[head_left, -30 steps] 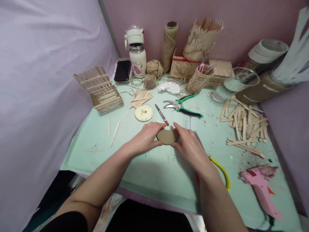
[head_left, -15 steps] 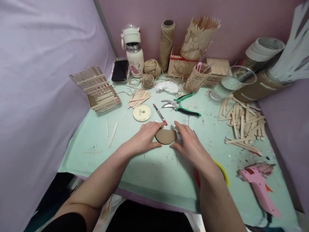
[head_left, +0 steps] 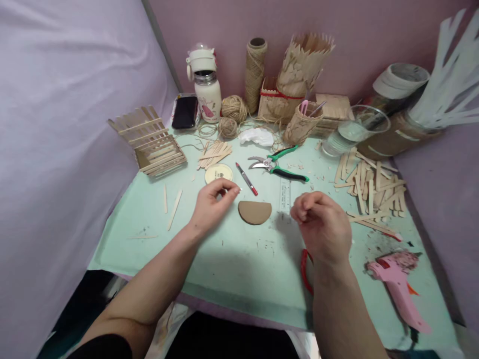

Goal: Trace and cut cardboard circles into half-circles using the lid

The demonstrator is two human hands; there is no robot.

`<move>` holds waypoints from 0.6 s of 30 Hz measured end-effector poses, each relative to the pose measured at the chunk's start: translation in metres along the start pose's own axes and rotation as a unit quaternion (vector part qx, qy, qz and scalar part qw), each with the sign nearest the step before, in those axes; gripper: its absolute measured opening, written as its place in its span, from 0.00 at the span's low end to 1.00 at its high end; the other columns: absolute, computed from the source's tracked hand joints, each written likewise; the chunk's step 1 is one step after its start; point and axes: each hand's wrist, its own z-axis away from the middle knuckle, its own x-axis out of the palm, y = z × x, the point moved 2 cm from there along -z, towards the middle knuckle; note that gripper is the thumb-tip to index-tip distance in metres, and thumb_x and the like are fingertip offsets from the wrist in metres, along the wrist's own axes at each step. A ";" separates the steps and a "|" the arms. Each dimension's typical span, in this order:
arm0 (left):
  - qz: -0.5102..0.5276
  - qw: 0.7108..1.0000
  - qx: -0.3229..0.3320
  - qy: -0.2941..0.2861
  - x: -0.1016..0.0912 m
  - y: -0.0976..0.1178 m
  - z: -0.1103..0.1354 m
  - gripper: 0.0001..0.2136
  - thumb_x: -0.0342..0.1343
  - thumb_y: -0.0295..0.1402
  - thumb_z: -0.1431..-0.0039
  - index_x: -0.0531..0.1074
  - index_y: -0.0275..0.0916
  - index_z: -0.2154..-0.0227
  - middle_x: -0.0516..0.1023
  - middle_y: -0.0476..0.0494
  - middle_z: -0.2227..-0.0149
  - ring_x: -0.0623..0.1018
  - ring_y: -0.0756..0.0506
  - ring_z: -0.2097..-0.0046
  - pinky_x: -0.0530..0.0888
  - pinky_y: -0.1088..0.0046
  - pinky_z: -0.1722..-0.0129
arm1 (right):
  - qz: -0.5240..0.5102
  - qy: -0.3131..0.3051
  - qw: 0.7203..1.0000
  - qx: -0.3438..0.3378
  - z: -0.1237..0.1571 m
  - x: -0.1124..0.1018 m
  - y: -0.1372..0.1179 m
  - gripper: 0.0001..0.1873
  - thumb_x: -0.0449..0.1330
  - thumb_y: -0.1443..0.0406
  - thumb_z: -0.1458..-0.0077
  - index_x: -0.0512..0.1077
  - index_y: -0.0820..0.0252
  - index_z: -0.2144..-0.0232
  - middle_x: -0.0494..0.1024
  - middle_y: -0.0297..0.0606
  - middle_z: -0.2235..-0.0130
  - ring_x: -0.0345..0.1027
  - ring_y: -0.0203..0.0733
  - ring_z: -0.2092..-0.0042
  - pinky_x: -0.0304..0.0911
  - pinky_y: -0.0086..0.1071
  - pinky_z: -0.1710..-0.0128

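A half-round piece of brown cardboard lies flat on the table between my two hands, touched by neither. My left hand hovers left of it with thumb and forefinger pinched together; a tiny white speck shows at the fingertips, too small to name. To the right, my right hand is raised with its fingers curled in, and whatever may be inside is hidden. Beside that hand lies a clear ruler. A red-capped pen rests just beyond the cardboard. Red-handled scissors are partly covered by my right forearm.
Green-handled pruning shears lie behind the pen, near a round lid. Wooden sticks are heaped at right, above a pink glue gun. A glass of water, a bottle and a slatted stick rack stand farther back.
Both hands have let go of the cardboard and moved apart, the left one up and leftward, the right one rightward. Their fingers have closed, and the ruler shows more fully.
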 end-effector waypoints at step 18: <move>0.121 0.990 0.007 -0.078 0.033 0.002 0.029 0.03 0.63 0.27 0.46 0.80 0.40 0.69 0.83 0.46 0.67 0.80 0.48 0.63 0.76 0.72 0.60 | 0.009 -0.114 0.966 0.231 0.013 0.023 0.037 0.17 0.70 0.56 0.54 0.68 0.59 0.77 0.64 0.26 0.81 0.53 0.31 0.77 0.45 0.27 0.76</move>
